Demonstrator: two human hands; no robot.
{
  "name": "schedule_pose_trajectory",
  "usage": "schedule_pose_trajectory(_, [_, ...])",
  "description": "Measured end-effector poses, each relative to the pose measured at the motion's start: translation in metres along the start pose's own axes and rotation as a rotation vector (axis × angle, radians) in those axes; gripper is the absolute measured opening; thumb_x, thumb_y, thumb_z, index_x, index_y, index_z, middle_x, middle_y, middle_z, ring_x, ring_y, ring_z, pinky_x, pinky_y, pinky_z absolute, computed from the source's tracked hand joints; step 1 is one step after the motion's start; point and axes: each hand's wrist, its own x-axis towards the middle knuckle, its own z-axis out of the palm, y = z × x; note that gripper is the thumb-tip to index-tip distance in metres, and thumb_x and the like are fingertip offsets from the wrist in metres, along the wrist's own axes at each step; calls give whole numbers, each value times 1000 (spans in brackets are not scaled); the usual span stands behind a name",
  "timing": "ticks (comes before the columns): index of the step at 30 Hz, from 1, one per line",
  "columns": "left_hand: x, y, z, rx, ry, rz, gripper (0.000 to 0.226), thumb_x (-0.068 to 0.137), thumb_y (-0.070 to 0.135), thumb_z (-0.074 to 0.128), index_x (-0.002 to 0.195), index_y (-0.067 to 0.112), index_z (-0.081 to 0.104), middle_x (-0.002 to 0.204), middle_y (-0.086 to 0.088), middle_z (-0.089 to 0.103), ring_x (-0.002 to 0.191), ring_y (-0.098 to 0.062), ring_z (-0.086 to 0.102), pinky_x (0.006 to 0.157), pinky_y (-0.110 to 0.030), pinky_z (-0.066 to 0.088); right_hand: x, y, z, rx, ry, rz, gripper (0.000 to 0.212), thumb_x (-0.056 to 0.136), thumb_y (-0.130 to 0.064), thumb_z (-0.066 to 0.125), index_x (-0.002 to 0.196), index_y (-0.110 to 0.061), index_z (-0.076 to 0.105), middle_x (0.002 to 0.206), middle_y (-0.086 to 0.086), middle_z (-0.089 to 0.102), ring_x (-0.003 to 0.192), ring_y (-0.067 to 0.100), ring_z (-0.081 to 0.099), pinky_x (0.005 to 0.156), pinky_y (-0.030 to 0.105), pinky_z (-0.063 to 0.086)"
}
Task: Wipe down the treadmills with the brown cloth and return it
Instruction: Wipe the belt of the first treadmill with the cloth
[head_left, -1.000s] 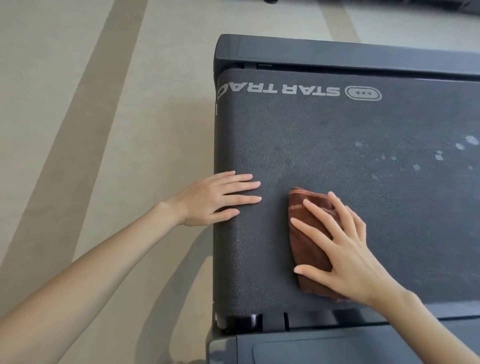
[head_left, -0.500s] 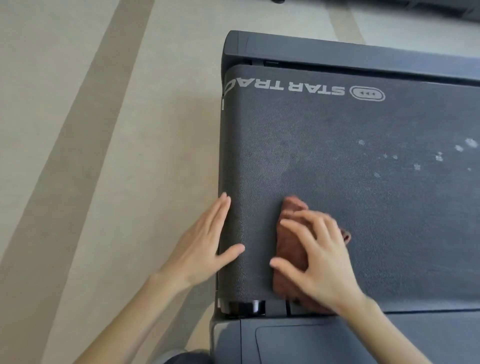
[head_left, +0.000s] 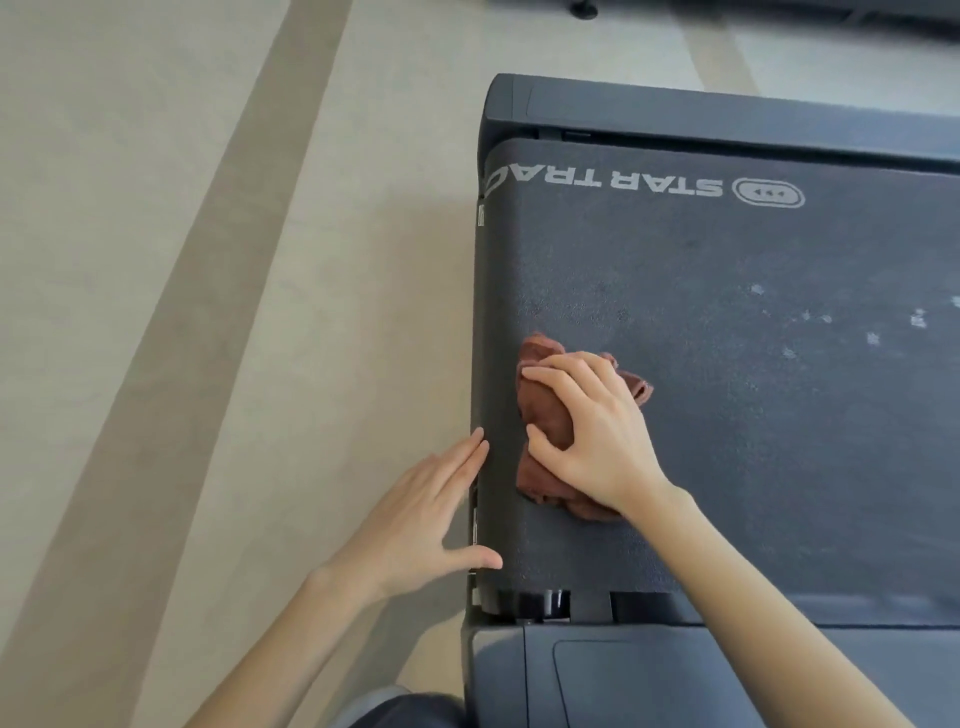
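A pale floor with darker diagonal bands fills the left half of the frame, and a dark grey treadmill fills the right half, seen from above as I lean over its end. Its textured black belt runs from the centre to the right edge, with white upside-down lettering printed near the top. At the very top of the frame a strip of another dark machine shows, too cropped to tell what state it is in. My right hand sits in the middle of the frame, fingers curled and pinching the bunched brown cloth against the belt close to its left edge. My left hand lies just left of it, spread flat with fingers straight, holding nothing, fingertips and thumb touching the belt's left edge as if to steady me. Toward the right of the frame, a scatter of small pale specks sits on the belt, well apart from the cloth. I judge the task to be in its early or middle part: the specks mark a stretch of this belt not yet wiped clean, the side rails look untouched, any other treadmill is yet to be done, and the cloth has yet to go back to its place, which is out of view.
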Motion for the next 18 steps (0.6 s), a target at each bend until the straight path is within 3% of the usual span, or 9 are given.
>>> schedule_pose_trajectory(3, [-3, -6, 4, 37, 28, 5, 96, 76, 79, 37, 141, 35, -18, 150, 19, -22, 139, 3, -10, 112, -19, -6, -42, -12, 0, 50, -51, -130, 45, 71, -29, 63, 114, -17, 64, 120, -3, 59, 120, 23, 47, 108, 32, 31])
schedule_pose_trajectory(7, [0, -16, 2, 136, 27, -24, 92, 77, 81, 26, 137, 32, -23, 146, 13, -27, 141, -4, -12, 110, -19, -16, -40, -2, 2, 43, -76, -258, 38, 68, -28, 64, 105, -22, 68, 115, -8, 63, 114, 22, 53, 102, 34, 38])
schedule_pose_trajectory(9, [10, -17, -8, 164, 51, -16, 92, 78, 79, 23, 141, 28, -19, 147, 11, -25, 141, -5, -11, 110, -19, -14, -14, 10, 1, 4, -42, -197, 32, 69, -27, 64, 100, -22, 69, 110, -8, 65, 108, 23, 56, 93, 36, 44])
schedule_pose_trajectory(11, [23, -12, -20, 162, 88, 3, 89, 80, 75, 24, 145, 24, -10, 149, 13, -19, 140, -2, -9, 110, -15, -13, 20, 22, -1, -25, 62, 1, 27, 72, -24, 65, 99, -19, 70, 108, -6, 66, 106, 26, 55, 85, 39, 46])
schedule_pose_trajectory(13, [35, -3, -29, 156, 122, 23, 86, 83, 71, 26, 147, 24, -6, 151, 14, -16, 138, 2, -11, 109, -14, -13, 45, 31, -2, -54, 113, 187, 26, 77, -25, 66, 102, -16, 70, 110, -3, 66, 108, 27, 52, 87, 41, 45])
schedule_pose_trajectory(18, [51, 14, -34, 201, 152, 91, 74, 93, 57, 32, 149, 19, 3, 156, 9, -7, 141, -2, -9, 116, -23, -3, -5, 26, -4, -50, 88, 140, 35, 83, -38, 61, 110, -17, 64, 117, -3, 59, 116, 21, 48, 104, 36, 35])
